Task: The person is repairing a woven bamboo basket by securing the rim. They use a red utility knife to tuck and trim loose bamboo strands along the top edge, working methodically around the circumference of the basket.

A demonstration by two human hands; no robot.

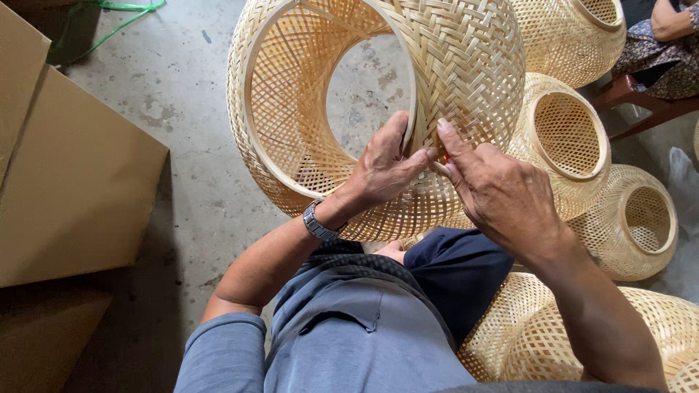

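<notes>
Here left hand (386, 164), right hand (502, 196) pinch woven basket (466, 65) rim edge; cardboard (73, 175) well apart.

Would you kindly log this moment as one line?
left hand: grips basket rim | right hand: pinches rim beside it | more baskets at right

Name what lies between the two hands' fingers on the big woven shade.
In the head view, the shade's inner rim hoop runs between the left hand and right hand.

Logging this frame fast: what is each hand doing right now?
Left hand: shut on the basket rim, thumb inside.
Right hand: fingers pinched at the same rim; what it grips cannot be told.
</notes>
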